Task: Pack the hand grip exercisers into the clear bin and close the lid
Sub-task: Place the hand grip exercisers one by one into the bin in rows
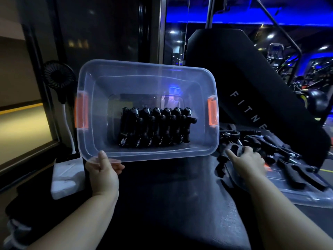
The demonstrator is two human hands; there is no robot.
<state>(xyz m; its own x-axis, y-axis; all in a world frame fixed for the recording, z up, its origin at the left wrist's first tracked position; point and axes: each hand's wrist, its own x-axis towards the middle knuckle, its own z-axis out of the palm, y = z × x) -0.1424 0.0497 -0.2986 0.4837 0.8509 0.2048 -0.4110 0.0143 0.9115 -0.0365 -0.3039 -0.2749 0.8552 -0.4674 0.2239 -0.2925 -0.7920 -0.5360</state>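
The person's left hand [102, 170] pinches the near rim of the clear bin [144, 66] at its near-left corner, thumb on top of the lip and the other fingers curled beneath it. The bin is tipped so that its open mouth faces the camera, with its near edge over the black bench pad [171, 204]. 2 orange latches sit on its short ends, 1 at the left [81, 112] and 1 at the right [212, 112].

Inside, the packed exercisers [155, 127] stand in 1 tight row across the middle of the floor, with about 7 spring coils showing along the row's far side. Bare floor lies open on all 4 sides of the row, widest toward the far wall and the left end.

The right hand [250, 159] is well apart from the bin, just beyond its right corner. Its index finger points left while the other fingers curl over a loose exerciser [232, 147]. More black exercisers form a pile [288, 165] behind and to the right of that hand, lying on the clear lid [306, 199], which rests flat on the bench with its near edge free.

An angled backrest [234, 69] rises behind the lid. Left of the bin stand a small black fan [58, 76] and a white box [66, 177], close to the bin's left edge.
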